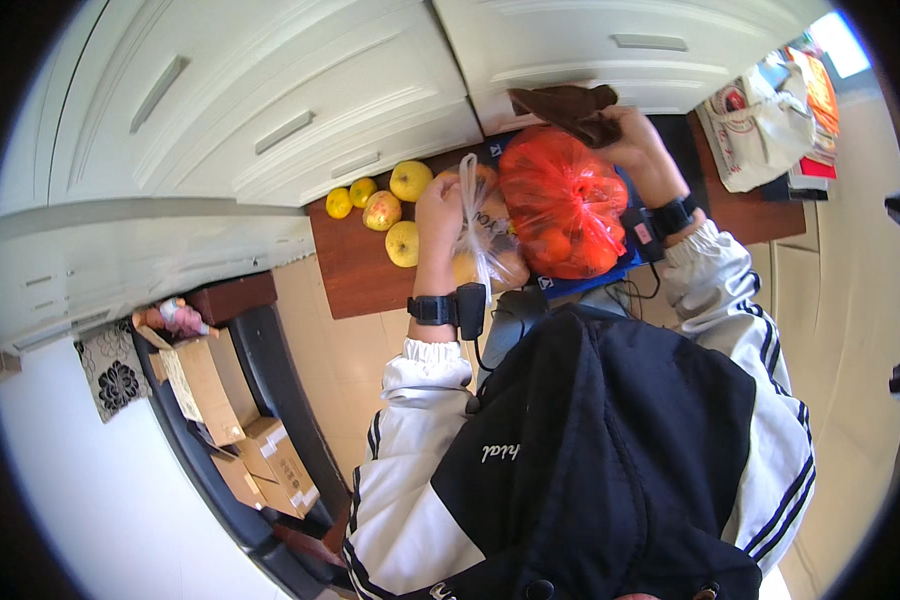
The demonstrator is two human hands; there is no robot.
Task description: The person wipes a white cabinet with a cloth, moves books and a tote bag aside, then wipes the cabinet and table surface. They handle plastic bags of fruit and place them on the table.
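My left hand (440, 207) has its fingers curled at the left side of a clear plastic bag (478, 255) of round fruit, whose twisted top sticks up. Right beside that bag sits a tied red plastic bag (565, 215) filled with orange-coloured fruit. Behind it, my right hand (638, 145) grips the end of a brown cloth (565, 108), which stretches to the left over the bag's far edge. Several loose yellow apples (403, 243) and a reddish apple (382, 211) lie left of my left hand, with two small yellow-orange fruits (339, 203) farther left.
The bags rest on a dark blue mat (620, 265) on a reddish-brown wooden table (350, 285). White cabinet doors (370, 100) rise behind it. A white carrier bag (755, 135) stands at the table's right end. Cardboard boxes (205, 390) lie on a black sofa (260, 350) at lower left.
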